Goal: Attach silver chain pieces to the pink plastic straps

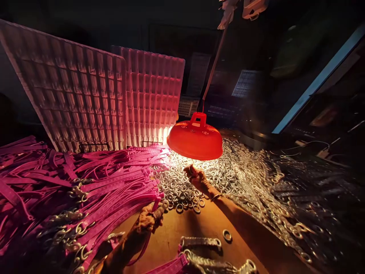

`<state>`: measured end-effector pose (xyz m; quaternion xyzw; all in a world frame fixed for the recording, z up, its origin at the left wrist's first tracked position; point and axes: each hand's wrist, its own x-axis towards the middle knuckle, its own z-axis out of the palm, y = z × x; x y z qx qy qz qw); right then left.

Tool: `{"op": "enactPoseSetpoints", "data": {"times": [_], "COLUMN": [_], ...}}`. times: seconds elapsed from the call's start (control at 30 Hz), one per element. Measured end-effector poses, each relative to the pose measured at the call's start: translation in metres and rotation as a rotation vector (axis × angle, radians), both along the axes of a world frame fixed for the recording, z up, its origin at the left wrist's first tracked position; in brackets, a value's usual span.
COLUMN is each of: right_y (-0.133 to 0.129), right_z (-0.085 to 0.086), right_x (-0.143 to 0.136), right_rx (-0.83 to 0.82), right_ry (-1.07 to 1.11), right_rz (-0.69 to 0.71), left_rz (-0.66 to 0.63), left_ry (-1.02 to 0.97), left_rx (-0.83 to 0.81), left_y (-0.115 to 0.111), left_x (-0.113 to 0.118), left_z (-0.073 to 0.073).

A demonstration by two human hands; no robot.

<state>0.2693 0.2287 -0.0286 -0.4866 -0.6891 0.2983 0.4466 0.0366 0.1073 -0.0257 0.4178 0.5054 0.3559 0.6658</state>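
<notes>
My left hand (149,219) is closed around a pink strap (155,204), whose end sticks up between thumb and fingers beside the strap pile. My right hand (196,176) reaches over the heap of metal rings (178,188), below the lamp. Its fingers are drawn together at the tips, and whatever they hold is too small to make out. A single loose ring (227,235) lies on the brown table (205,224). Nearer to me are a short metal piece (201,242) and a pink strap with metal fittings (171,265).
A red lamp shade (195,139) hangs low over the rings. Many pink straps (114,194) cover the left side, several with metal rings attached. Chain-like metal pieces (265,194) are heaped on the right. Two clear ribbed trays (80,91) stand upright behind the straps.
</notes>
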Motion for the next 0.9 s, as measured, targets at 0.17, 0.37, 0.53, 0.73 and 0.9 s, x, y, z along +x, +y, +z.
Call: {"op": "enactPoseSetpoints", "data": {"times": [0.17, 0.37, 0.53, 0.73, 0.9], "right_y": [-0.077, -0.122, -0.126, -0.124, -0.124], "right_z": [-0.008, -0.001, 0.002, -0.011, -0.014], "right_x": [-0.033, -0.068, -0.08, -0.075, -0.068], "right_rx": [-0.166, -0.172, -0.085, -0.156, -0.283], "right_ry": [0.22, 0.298, 0.323, 0.341, 0.363], "right_rz": [0.092, 0.042, 0.058, 0.171, 0.211], "left_rz": [0.075, 0.081, 0.086, 0.155, 0.183], "left_ry": [-0.183, -0.203, -0.195, -0.23, -0.209], "left_rx": [0.135, 0.091, 0.033, 0.082, 0.044], "left_y": [-0.021, -0.024, -0.024, -0.034, -0.016], "left_x": [0.013, 0.018, 0.017, 0.008, 0.011], "left_z": [0.03, 0.024, 0.028, 0.047, 0.018]}}
